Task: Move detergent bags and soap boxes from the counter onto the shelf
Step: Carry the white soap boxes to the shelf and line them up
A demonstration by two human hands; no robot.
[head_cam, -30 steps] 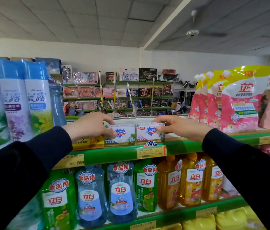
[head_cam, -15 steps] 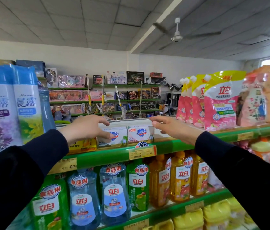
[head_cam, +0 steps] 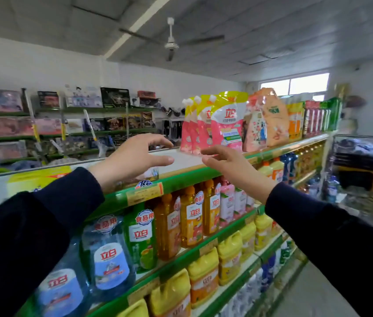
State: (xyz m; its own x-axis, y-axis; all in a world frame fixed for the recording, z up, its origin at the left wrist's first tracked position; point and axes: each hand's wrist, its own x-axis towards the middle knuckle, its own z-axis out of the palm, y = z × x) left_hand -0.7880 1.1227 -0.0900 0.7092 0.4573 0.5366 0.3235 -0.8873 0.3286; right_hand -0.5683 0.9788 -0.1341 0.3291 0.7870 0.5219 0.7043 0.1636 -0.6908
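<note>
- Left hand [head_cam: 130, 163]: hovering above the front edge of the top shelf [head_cam: 181, 177], fingers spread and loosely curved, gripping nothing.
- Right hand [head_cam: 233, 167]: hovering just beside the left one, fingers parted, palm turned inward, carrying nothing.
- Soap boxes [head_cam: 151, 173]: sitting on the top shelf under the left hand, mostly hidden by it; only a pale corner is showing, so their number cannot be told.
- Detergent bags [head_cam: 226, 124]: standing upright in a row on the same shelf, right of both hands, pink and yellow pouches with spouts at the top corners.
- Handling, bags: likely sagging and shifting when lifted, heavy for their size, film slippery; supporting the base while pinching near the spout seems best.
- Handling, boxes: likely light, stiff cardboard; gripping across the two long sides should be holding them squarely.
- Counter: not showing in this view.
</note>
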